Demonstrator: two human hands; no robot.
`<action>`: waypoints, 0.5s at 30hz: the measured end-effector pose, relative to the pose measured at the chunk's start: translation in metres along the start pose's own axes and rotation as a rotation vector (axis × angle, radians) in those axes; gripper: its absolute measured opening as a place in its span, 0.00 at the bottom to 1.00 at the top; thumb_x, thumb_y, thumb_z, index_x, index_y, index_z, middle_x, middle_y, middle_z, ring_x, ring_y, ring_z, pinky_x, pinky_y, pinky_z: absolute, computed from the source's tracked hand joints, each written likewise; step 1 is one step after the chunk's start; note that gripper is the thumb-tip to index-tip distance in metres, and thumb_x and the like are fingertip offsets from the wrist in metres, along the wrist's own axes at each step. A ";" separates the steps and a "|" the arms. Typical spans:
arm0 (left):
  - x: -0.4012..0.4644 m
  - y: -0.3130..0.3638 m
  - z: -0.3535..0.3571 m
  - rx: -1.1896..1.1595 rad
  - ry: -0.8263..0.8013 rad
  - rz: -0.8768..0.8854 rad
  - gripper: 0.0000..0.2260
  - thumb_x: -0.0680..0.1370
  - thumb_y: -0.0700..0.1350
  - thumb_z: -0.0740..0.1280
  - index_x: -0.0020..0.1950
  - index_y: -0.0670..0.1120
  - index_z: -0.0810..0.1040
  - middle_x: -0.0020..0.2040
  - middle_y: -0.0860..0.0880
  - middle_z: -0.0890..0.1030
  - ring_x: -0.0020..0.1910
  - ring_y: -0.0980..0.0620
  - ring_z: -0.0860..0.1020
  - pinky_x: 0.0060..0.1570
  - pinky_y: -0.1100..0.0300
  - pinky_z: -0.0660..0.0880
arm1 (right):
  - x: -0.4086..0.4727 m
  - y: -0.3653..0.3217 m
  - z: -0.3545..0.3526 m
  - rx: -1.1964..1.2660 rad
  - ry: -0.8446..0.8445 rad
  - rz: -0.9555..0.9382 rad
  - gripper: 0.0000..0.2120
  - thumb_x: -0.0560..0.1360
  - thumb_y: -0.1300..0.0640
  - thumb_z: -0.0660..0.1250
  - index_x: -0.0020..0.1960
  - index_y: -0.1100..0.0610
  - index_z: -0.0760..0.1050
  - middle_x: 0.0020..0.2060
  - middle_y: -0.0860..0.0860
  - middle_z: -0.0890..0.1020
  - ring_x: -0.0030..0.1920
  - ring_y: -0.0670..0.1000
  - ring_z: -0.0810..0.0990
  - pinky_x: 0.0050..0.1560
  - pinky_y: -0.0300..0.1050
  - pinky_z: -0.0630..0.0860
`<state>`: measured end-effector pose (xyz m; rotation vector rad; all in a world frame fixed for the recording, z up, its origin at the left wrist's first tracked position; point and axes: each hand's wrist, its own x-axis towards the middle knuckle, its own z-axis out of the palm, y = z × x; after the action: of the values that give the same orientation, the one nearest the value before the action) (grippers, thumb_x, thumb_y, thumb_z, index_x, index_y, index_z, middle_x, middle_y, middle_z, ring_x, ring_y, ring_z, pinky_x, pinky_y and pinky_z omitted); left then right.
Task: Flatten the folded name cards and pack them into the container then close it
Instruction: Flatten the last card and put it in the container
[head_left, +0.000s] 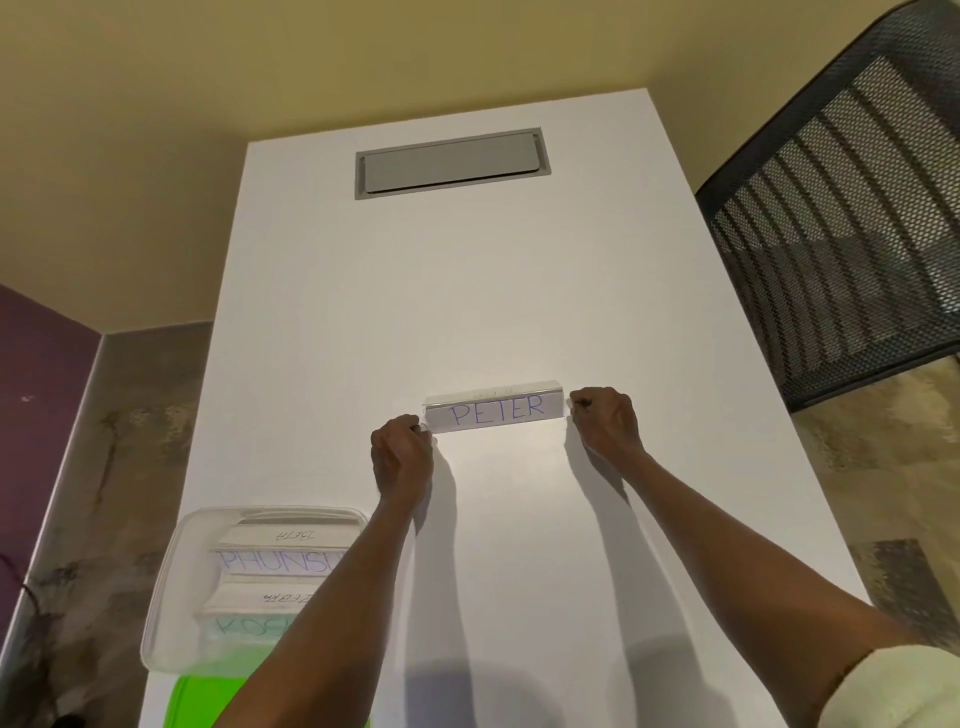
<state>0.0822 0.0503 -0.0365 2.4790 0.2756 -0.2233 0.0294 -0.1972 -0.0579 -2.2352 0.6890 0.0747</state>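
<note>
A folded white name card (496, 413) reading PETER stands tent-like in the middle of the white table (467, 291). My left hand (401, 457) pinches its left end and my right hand (605, 421) pinches its right end. At the near left sits a clear plastic container (171, 587) with several name cards (280, 561) lying in it; my left forearm crosses over its right side. A green lid (195, 701) lies just in front of the container, partly hidden by that arm.
A grey recessed cable hatch (451, 162) is set into the far part of the table. A black mesh chair (841, 228) stands at the right edge. The table's left edge runs close beside the container.
</note>
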 end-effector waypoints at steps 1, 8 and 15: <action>0.002 0.000 -0.001 -0.028 0.011 -0.019 0.13 0.71 0.36 0.64 0.32 0.48 0.64 0.31 0.46 0.66 0.37 0.49 0.60 0.31 0.60 0.60 | 0.000 0.000 -0.001 0.016 0.021 0.007 0.11 0.68 0.67 0.59 0.31 0.58 0.60 0.30 0.55 0.61 0.36 0.54 0.59 0.33 0.46 0.58; 0.014 0.000 -0.011 -0.068 -0.043 0.078 0.14 0.76 0.39 0.64 0.60 0.48 0.78 0.57 0.48 0.80 0.60 0.46 0.76 0.56 0.57 0.71 | 0.000 0.000 -0.015 -0.047 -0.012 -0.148 0.23 0.74 0.62 0.64 0.68 0.56 0.70 0.61 0.52 0.76 0.59 0.50 0.72 0.56 0.40 0.66; 0.019 -0.001 -0.019 0.312 -0.113 0.606 0.22 0.69 0.32 0.73 0.62 0.37 0.77 0.53 0.40 0.83 0.55 0.40 0.78 0.48 0.50 0.77 | 0.013 -0.012 -0.019 -0.480 -0.075 -0.440 0.26 0.73 0.64 0.67 0.70 0.59 0.69 0.62 0.54 0.77 0.59 0.59 0.72 0.53 0.48 0.70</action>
<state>0.1018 0.0647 -0.0262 2.7062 -0.5956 -0.1540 0.0434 -0.2100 -0.0402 -2.7777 0.1283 0.1126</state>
